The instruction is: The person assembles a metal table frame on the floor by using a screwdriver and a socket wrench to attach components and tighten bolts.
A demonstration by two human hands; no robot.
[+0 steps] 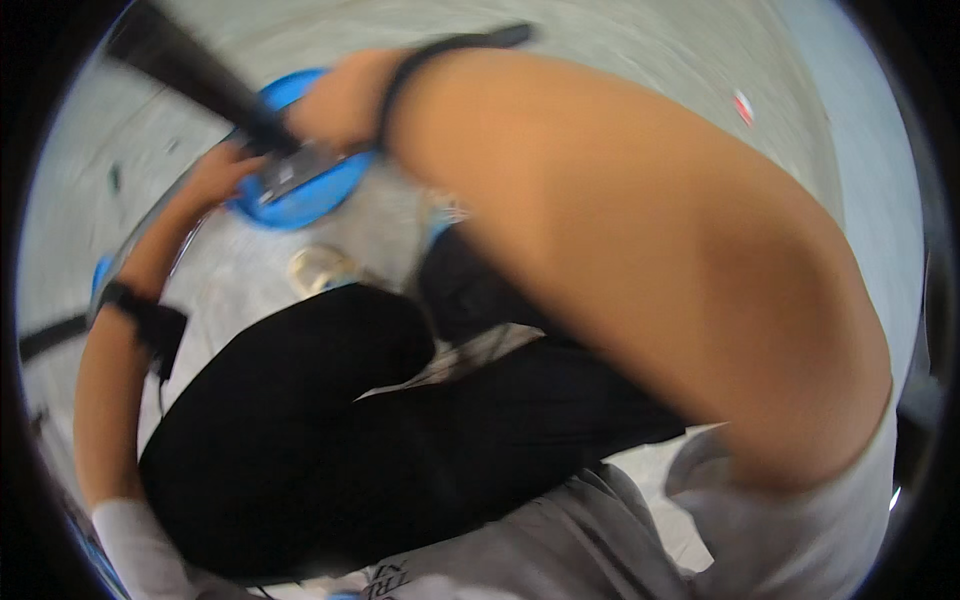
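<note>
My left hand reaches in from the left, its fingers bent at the lower end of a thick dark bar that slants down from the upper left. What they grip there is blurred. A flat grey metal piece sits at the bar's end, between my hands. My right hand is at the other side of the bar, close to the metal piece; its fingers are mostly hidden behind the hand and bar. Beneath both hands lies a round blue basin on the floor, partly covered.
A grey curved rim or tube runs beside my left forearm. Below the basin is a light shoe, with my black-trousered legs nearer. A small red and white object lies on the grey floor at the upper right.
</note>
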